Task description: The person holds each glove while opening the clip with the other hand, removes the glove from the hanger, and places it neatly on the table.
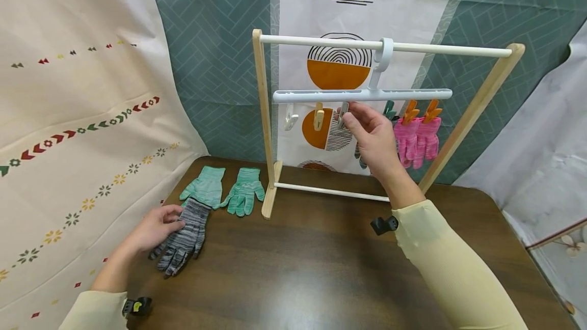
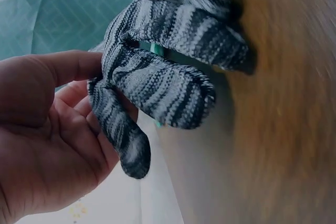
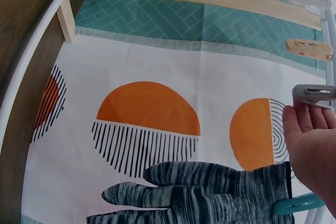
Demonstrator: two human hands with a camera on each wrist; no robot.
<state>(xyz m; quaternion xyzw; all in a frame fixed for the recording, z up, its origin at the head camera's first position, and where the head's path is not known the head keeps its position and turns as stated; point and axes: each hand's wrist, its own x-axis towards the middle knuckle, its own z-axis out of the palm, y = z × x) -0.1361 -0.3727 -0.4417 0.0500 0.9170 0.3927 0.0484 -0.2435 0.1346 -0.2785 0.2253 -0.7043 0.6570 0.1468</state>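
Note:
On the left, my left hand (image 1: 158, 227) pinches a grey-and-black striped knit glove (image 1: 187, 233) at its side; the left wrist view has the thumb on the glove (image 2: 163, 87) and fingers behind it. The glove's fingers hang towards the table. Up at the hanger (image 1: 362, 95), my right hand (image 1: 373, 139) holds a grey clothespin (image 1: 343, 116) between thumb and fingers. Beside it hang a cream clothespin (image 1: 318, 117) and a white clothespin (image 1: 291, 117). A second striped glove (image 3: 210, 195) hangs from a teal clothespin (image 3: 298, 204), partly hidden behind my right hand in the head view.
Two green gloves (image 1: 243, 192) lie on the brown table (image 1: 298, 264) left of the wooden rack (image 1: 264, 106). Pink gloves (image 1: 416, 139) hang from orange clothespins (image 1: 432, 111) at the hanger's right end. A white lower bar (image 1: 330, 192) crosses between the rack's legs. Patterned cloth hangs behind.

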